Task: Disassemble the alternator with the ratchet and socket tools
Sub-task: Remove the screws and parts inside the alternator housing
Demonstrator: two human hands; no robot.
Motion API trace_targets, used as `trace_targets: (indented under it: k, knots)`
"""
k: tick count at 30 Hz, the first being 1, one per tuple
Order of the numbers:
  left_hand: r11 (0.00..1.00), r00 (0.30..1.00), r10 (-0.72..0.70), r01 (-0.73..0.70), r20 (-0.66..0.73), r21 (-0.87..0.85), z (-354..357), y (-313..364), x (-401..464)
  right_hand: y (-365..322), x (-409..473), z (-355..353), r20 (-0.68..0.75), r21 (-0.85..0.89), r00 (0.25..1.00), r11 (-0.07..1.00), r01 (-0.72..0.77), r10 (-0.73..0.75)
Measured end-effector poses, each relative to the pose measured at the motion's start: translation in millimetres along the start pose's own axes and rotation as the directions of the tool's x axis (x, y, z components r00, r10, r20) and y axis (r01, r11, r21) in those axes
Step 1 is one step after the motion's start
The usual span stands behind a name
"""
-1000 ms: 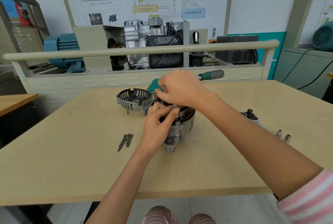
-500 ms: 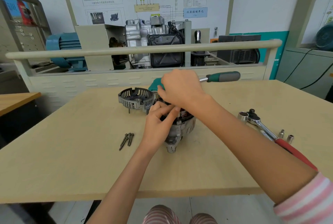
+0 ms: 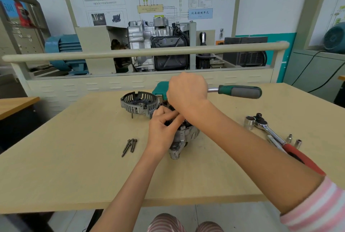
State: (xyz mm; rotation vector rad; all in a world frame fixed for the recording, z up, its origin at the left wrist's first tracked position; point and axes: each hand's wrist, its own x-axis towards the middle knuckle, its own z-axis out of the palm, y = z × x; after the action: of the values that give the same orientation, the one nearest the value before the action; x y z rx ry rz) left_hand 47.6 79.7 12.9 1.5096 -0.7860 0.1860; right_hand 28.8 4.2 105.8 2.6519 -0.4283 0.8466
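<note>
Blue wall label "仪表控制单元" behind alternator

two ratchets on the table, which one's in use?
The green-handled ratchet: the right hand grips its head end over the alternator. The red-handled ratchet lies untouched on the table's right side.
</note>
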Motion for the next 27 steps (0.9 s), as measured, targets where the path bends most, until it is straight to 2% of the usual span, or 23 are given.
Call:
trace_targets:
  k: [3, 7, 10, 12, 14, 16, 19, 21, 24, 27]
  knots:
    - [1.0, 1.0, -0.011, 0.011, 0.006, -0.009, -1, 1, 0, 0, 0, 0, -0.031, 0.013, 0.998, 0.998, 0.055, -0.055]
    - [0.999, 0.997, -0.033, 0.035, 0.064, -0.033, -6, 0, 1, 7, 3, 0, -0.085, 0.052, 0.968, 0.97, 0.239, -0.234]
    - [0.999, 0.994, -0.042, 0.045, 0.101, -0.029, -9, -1, 1, 16, 7, 0, -0.084, 0.186, 0.93, 0.911, 0.368, -0.359]
    - [0.999, 0.993, -0.032, 0.033, 0.116, -0.009, -11, -1, 2, 21, 7, -1, -0.056, 0.315, 0.916, 0.863, 0.394, -0.398]
    - [1.0, 0.994, -0.01, 0.011, 0.109, -0.014, -11, -2, 3, 24, 7, -2, -0.027, 0.337, 0.924, 0.867, 0.367, -0.38]
    - [1.0, 0.997, -0.001, 0.002, 0.078, -0.023, -9, -2, 3, 20, 7, 0, -0.023, 0.24, 0.951, 0.921, 0.306, -0.309]
    - [1.0, 0.999, -0.013, 0.013, 0.032, -0.014, -5, -3, 3, 5, 4, 3, -0.025, 0.04, 0.996, 0.995, 0.091, -0.09]
    - [0.999, 0.999, -0.031, 0.032, 0.025, -0.019, -4, -3, 2, -5, 2, 2, -0.031, -0.002, 0.999, 1.0, 0.004, -0.004]
    - [0.999, 0.998, -0.029, 0.03, 0.049, -0.016, -4, 0, 0, -6, 2, 2, -0.056, 0.027, 0.998, 1.0, -0.004, 0.006]
    - [1.0, 0.997, -0.015, 0.015, 0.074, 0.008, -6, 2, -1, -1, 1, 1, -0.082, 0.052, 0.995, 0.996, 0.067, -0.062]
